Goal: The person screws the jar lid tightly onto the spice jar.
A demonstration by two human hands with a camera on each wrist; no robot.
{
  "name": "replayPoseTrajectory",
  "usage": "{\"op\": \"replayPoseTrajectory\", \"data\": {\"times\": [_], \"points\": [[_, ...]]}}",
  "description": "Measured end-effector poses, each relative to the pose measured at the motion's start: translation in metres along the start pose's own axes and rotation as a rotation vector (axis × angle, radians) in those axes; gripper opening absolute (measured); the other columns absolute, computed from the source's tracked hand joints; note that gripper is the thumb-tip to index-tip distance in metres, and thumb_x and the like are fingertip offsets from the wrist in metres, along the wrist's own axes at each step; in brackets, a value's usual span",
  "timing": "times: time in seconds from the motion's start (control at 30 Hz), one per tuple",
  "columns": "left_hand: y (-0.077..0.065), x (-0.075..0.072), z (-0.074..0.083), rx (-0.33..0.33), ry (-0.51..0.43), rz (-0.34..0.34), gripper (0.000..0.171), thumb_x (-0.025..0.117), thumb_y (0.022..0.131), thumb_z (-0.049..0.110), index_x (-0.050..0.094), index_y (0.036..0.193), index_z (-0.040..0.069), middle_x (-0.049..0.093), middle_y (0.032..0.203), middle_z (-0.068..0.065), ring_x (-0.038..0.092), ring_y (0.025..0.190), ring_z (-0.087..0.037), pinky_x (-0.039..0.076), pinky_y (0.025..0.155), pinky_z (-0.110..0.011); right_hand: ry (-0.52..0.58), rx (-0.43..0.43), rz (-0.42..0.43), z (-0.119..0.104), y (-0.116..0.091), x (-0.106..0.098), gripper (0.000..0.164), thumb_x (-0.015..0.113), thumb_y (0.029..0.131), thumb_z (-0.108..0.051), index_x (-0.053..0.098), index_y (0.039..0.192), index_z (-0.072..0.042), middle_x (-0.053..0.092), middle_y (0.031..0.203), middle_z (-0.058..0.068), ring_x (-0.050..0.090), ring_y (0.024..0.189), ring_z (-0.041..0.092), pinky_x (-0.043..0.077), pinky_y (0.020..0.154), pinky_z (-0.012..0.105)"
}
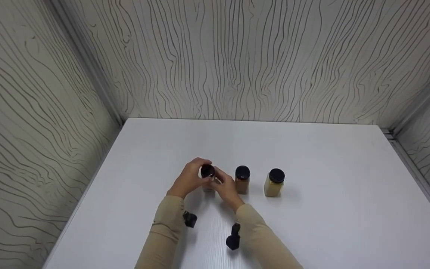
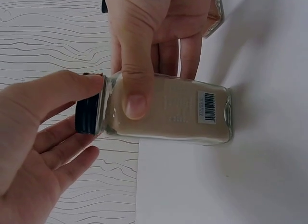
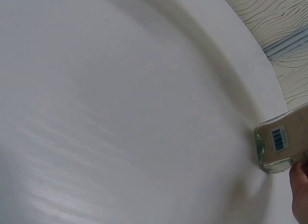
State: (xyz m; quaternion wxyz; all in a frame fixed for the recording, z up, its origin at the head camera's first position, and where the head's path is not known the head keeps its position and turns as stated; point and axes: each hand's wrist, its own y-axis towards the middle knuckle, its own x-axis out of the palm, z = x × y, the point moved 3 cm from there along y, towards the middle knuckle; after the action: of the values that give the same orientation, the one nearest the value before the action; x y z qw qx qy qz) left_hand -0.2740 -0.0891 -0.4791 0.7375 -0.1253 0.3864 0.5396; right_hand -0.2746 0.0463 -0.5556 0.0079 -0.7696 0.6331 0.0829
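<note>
A square glass spice jar [image 2: 173,108] holds beige powder and has a barcode label low on its side. My left hand [image 1: 188,182] pinches its dark lid [image 2: 87,111] between thumb and fingers. Around the jar's body, my right hand [image 1: 227,188] has its thumb across the near face and its fingers behind. The lid sits on the jar's neck. The right wrist view catches only the jar's lower end [image 3: 284,142] and a bit of the right hand [image 3: 301,190]. In the head view the hands cover most of the jar.
Right of the hands stands a jar of reddish-brown contents [image 1: 242,185], and farther right a jar of yellowish contents [image 1: 273,188], both with black lids. They share a white table [image 1: 334,209]. Wood-grain patterned panels [image 1: 237,59] enclose its back and sides.
</note>
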Motion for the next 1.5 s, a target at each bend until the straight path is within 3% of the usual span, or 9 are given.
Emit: {"op": "replayPoseTrajectory", "data": {"times": [0.4, 0.67, 0.97, 1.27, 1.5], "points": [[0.0004, 0.0003, -0.0001, -0.001, 0.027, -0.002, 0.042, 0.074, 0.081, 0.003, 0.06, 0.12, -0.003, 0.065, 0.119, -0.017, 0.061, 0.116, -0.03, 0.051, 0.103, -0.041, 0.013, 0.018, -0.01, -0.0025, -0.0009, -0.0001, 0.052, 0.065, 0.09, -0.007, 0.047, 0.138, 0.004, 0.046, 0.145, 0.026, 0.041, 0.138, 0.043, 0.038, 0.116, 0.048], [-0.0005, -0.0009, 0.0011, -0.018, 0.034, 0.021, 0.043, 0.076, 0.081, 0.007, 0.06, 0.119, -0.005, 0.065, 0.115, -0.018, 0.062, 0.112, -0.03, 0.053, 0.099, -0.04, 0.003, -0.023, -0.022, -0.0013, 0.0002, -0.0001, 0.051, 0.062, 0.09, -0.002, 0.046, 0.138, 0.007, 0.046, 0.143, 0.029, 0.041, 0.137, 0.045, 0.038, 0.116, 0.047], [0.0009, 0.0013, 0.0018, 0.006, 0.027, 0.005, 0.037, 0.073, 0.082, 0.003, 0.061, 0.116, -0.005, 0.065, 0.115, -0.019, 0.062, 0.113, -0.031, 0.052, 0.1, -0.041, 0.017, -0.015, -0.009, -0.0017, 0.0, -0.0003, 0.051, 0.065, 0.089, -0.002, 0.047, 0.136, 0.008, 0.046, 0.142, 0.03, 0.042, 0.136, 0.046, 0.038, 0.115, 0.048], [0.0014, 0.0026, 0.0028, -0.089, 0.068, 0.002, 0.044, 0.077, 0.08, 0.009, 0.061, 0.118, -0.004, 0.065, 0.117, -0.018, 0.061, 0.115, -0.031, 0.051, 0.102, -0.041, 0.011, -0.021, -0.011, -0.0008, 0.0002, -0.0006, 0.051, 0.061, 0.089, 0.001, 0.046, 0.137, 0.009, 0.046, 0.142, 0.031, 0.042, 0.135, 0.046, 0.039, 0.115, 0.049], [0.0034, 0.002, 0.0045, -0.094, 0.093, -0.02, 0.041, 0.076, 0.08, 0.006, 0.062, 0.118, -0.004, 0.066, 0.118, -0.019, 0.061, 0.115, -0.032, 0.052, 0.102, -0.039, 0.011, 0.006, -0.028, -0.0023, -0.0012, -0.0004, 0.053, 0.064, 0.091, -0.008, 0.046, 0.139, 0.005, 0.045, 0.145, 0.028, 0.04, 0.138, 0.044, 0.038, 0.116, 0.049]]}}
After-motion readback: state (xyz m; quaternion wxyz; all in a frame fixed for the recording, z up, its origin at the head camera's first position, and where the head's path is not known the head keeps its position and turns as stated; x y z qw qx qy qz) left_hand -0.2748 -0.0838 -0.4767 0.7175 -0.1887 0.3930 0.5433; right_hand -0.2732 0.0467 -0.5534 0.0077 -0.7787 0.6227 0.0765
